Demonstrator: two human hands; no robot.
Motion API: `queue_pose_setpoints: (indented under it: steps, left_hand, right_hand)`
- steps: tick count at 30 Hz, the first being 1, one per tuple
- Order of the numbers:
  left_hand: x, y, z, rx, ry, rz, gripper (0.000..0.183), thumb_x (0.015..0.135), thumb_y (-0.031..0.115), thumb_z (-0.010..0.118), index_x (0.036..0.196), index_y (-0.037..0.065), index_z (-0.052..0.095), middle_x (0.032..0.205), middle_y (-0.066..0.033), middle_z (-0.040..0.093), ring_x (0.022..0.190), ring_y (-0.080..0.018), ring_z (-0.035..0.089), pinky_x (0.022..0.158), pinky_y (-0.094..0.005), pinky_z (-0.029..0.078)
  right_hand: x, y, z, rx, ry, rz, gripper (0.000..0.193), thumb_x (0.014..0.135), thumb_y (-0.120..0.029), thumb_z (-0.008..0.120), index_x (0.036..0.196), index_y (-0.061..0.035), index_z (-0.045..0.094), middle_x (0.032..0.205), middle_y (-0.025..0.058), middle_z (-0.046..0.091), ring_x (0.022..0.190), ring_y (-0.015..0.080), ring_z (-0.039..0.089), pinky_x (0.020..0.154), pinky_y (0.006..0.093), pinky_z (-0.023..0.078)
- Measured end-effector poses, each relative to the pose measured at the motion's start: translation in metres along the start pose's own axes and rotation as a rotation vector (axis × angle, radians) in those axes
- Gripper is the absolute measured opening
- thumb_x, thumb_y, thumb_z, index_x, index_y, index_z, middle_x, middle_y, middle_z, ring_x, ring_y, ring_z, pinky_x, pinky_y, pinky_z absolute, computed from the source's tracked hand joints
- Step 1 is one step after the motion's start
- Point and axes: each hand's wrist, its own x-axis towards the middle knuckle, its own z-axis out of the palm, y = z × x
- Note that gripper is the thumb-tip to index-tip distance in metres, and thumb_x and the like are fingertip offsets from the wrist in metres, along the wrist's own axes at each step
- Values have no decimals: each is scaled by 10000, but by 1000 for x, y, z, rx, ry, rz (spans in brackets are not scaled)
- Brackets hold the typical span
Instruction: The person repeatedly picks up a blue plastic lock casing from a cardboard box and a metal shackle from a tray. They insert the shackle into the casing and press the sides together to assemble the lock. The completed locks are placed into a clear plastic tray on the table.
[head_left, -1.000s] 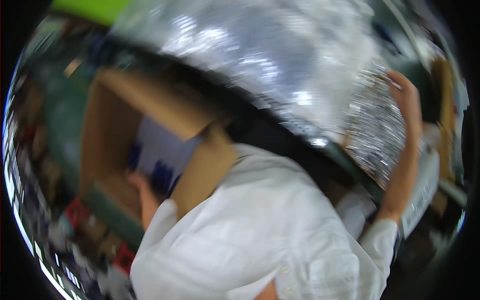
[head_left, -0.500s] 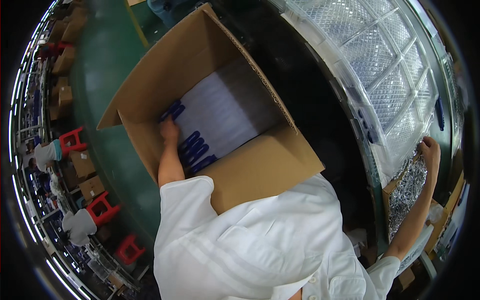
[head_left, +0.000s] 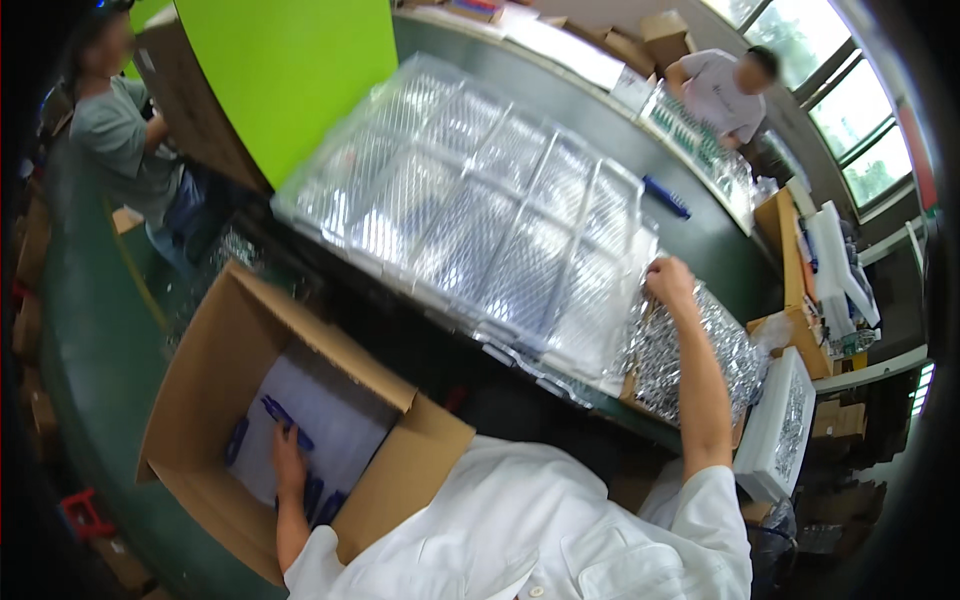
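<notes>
Inside an open cardboard carton [head_left: 205,400] at lower left, my left hand [head_left: 289,462] is closed on a slim blue piece [head_left: 275,408]. Its exact kind I cannot make out. Beneath it lies a whitish sheet [head_left: 345,420], with more blue pieces [head_left: 237,441] along the carton's side. My right hand [head_left: 671,281] is pinched at the far edge of a box of loose, shiny silver metal parts [head_left: 690,355]; whatever its fingertips hold is hidden. Beside that hand stands a large clear plastic divided tray [head_left: 470,170] on the bench.
Another blue piece [head_left: 667,197] lies on the green bench top beyond the tray. One co-worker [head_left: 725,95] sits across the bench; another [head_left: 125,140] stands at far left beside a bright green panel [head_left: 300,70]. A white foam box [head_left: 775,430] is at right.
The view has swung toward the bench, so the carton appears lower left. My left hand has shifted within the carton and now has a blue piece; my right hand stays by the metal parts.
</notes>
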Motion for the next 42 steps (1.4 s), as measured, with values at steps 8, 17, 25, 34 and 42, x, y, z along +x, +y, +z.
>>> queue_pose_setpoints:
  steps: [8, 17, 25, 34, 42]
  left_hand:
    - [60, 47, 20, -191, 4, -317, 440, 886, 5, 684, 1310, -63, 589, 1508, -275, 471, 1301, -481, 549, 1126, -510, 451]
    - [64, -1, 62, -478, 226, -662, 417, 855, 116, 659, 1223, -70, 600, 1218, -236, 662, 1138, -420, 617, 1022, -507, 497]
    - [85, 104, -49, -1693, 505, -869, 446, 994, 373, 438, 1262, 84, 645, 973, -59, 672, 661, -157, 574, 592, -321, 480]
    - [123, 368, -163, -1758, -495, 19, 531, 1069, 370, 425, 1365, -57, 532, 740, -107, 555, 446, -174, 523, 371, -287, 461]
    - [110, 526, -135, -1547, -1288, 186, 549, 963, 193, 562, 1465, -4, 457, 981, -196, 620, 637, -212, 624, 590, -322, 548]
  right_hand:
    - [8, 16, 4, 159, 24, 187, 220, 809, -190, 724, 993, -110, 811, 998, 166, 792, 994, 339, 757, 913, 467, 569]
    - [-42, 31, -54, 631, 357, 97, 212, 925, -151, 699, 1080, -12, 737, 941, 127, 754, 941, 248, 750, 765, 377, 577]
    - [-198, 16, -136, 1244, 346, 197, 148, 959, -53, 706, 1087, 22, 720, 818, 25, 682, 658, 95, 607, 610, 226, 492]
    - [-268, 9, -114, 1383, 368, 79, 203, 944, 48, 689, 1132, 38, 765, 1128, 67, 695, 918, 123, 678, 786, 255, 545]
    - [-291, -2, -133, 1525, 261, 172, 151, 933, 58, 759, 1078, 23, 736, 1026, 55, 736, 930, 112, 709, 815, 235, 566]
